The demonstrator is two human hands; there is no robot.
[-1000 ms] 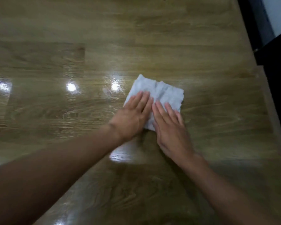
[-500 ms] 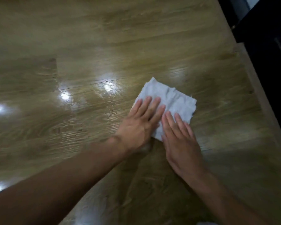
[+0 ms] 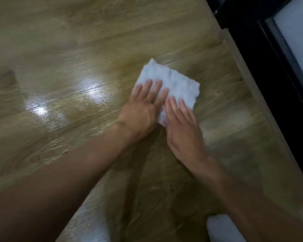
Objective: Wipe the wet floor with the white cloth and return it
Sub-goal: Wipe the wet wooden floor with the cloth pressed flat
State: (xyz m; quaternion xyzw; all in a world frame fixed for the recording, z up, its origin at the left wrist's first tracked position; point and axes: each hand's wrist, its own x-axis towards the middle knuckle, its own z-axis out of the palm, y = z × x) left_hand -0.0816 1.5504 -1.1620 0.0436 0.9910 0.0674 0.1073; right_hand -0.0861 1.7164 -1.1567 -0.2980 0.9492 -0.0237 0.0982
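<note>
White cloth [image 3: 173,81], folded to a rough square with a frayed right edge, lies flat on the wood-grain floor [image 3: 77,49], right of the middle of the view. Both hands press on its near part. The left hand [image 3: 143,109] lies flat with its fingers straight and spread a little over the cloth's left half. The right hand [image 3: 182,130] lies just beside it, fingers straight and together, their tips on the cloth's near right corner and the palm on bare floor. Neither hand curls round the fabric; both are open and pushing down. The inner edges of the two hands touch or nearly touch; blur hides which.

Compared with half a second ago, the hands keep the same flat pose and the same places on the cloth. The cloth now sits closer to the pale wooden strip [image 3: 248,88] along the right edge of the floor. More of the dark frame [image 3: 269,67] beyond that strip shows, with a pale panel [image 3: 297,32] set in it at the far right. The bright wet sheen [image 3: 42,109] lies well to the left of the cloth, along a plank seam. A blurred pale shape [image 3: 220,229] has come further into view at the near edge, beside the right forearm.
</note>
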